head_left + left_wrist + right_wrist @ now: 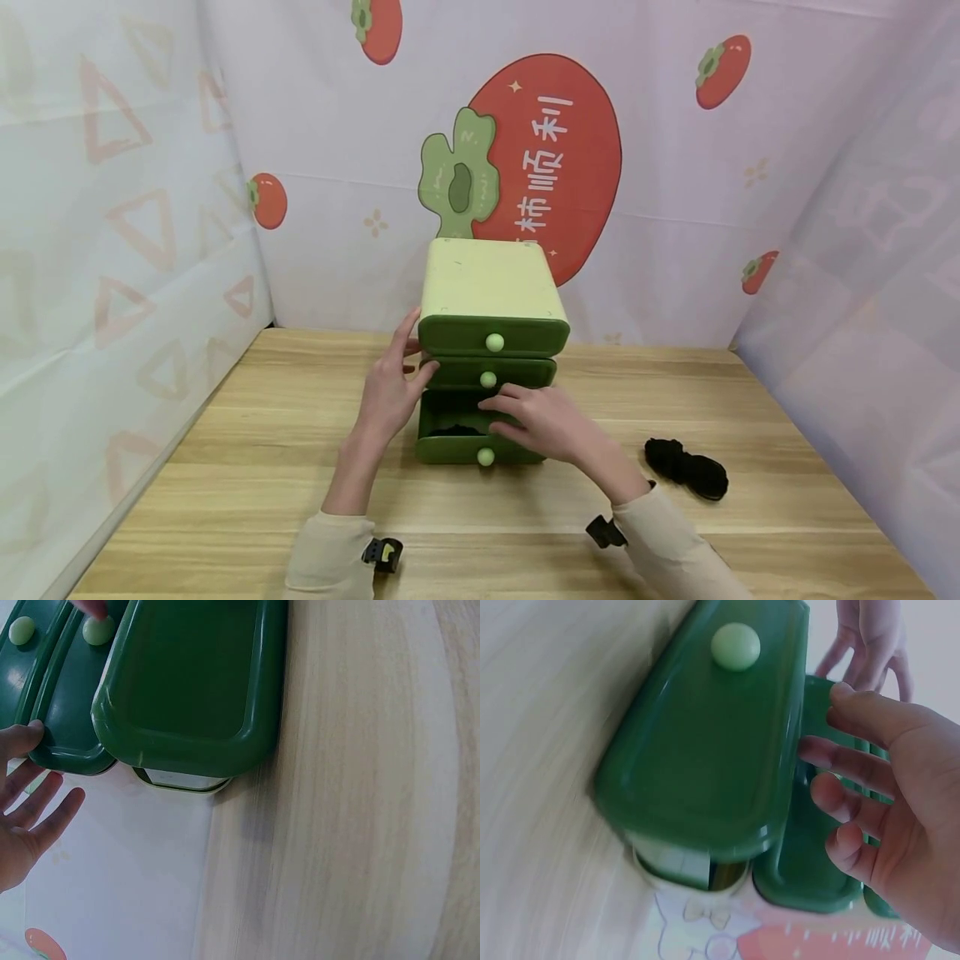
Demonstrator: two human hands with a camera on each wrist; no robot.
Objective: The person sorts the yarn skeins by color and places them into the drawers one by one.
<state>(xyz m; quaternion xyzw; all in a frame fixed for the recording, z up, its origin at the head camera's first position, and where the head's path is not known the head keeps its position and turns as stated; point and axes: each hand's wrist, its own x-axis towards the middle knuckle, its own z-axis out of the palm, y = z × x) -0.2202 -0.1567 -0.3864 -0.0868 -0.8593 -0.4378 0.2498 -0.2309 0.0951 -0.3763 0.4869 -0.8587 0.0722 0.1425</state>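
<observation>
A small drawer cabinet (491, 279) with a pale yellow top and green drawers stands on the table. Its bottom drawer (450, 450) is pulled out, and something black (456, 431) shows inside. Along the cabinet's left side rests my left hand (390, 387), fingers spread, thumb at the edge of the middle drawer (75, 712). Over the pulled-out drawer hovers my right hand (536, 417), its fingers loosely bent and nothing between them. In the right wrist view, the right fingertips (821, 750) are close to the bottom drawer's upper rim.
A black fuzzy bundle (686, 469), narrowed in the middle, lies on the wooden table (300, 467) to the right. A patterned cloth backdrop (337, 167) hangs behind the cabinet and along both sides. Dark bands (382, 554) sit on both wrists.
</observation>
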